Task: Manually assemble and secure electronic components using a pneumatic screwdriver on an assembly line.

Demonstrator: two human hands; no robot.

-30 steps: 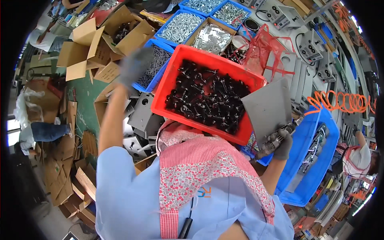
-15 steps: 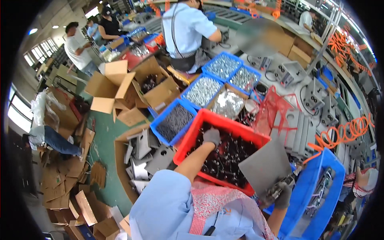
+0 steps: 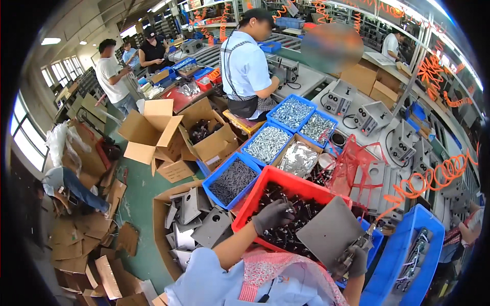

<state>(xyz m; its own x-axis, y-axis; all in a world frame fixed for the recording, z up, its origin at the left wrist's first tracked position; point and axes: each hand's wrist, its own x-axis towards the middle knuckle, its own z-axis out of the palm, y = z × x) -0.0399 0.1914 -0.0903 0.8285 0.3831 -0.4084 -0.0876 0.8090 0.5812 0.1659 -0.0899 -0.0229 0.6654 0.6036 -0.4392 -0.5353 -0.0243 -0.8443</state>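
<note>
My left hand, in a dark grey glove, is above the red bin, its fingers closed around a small dark part whose kind I cannot make out. Many small black parts with shiny metal pins fill the bin. At the bin's right side, my gloved right hand grips a metal air tool fed by an orange coiled hose. A flat grey metal panel is tilted over the bin's near right corner, against the tool and right hand; its hold is partly hidden.
Beyond the bin are blue trays of screws and dark pins. A carton of grey metal plates stands left, a long blue bin right. A co-worker works ahead; grey boxes line the bench.
My left hand has risen out of the parts and drawn nearer, fingers closed. The panel and right hand have shifted slightly in view. The view has tilted up; the co-worker ahead has turned.
</note>
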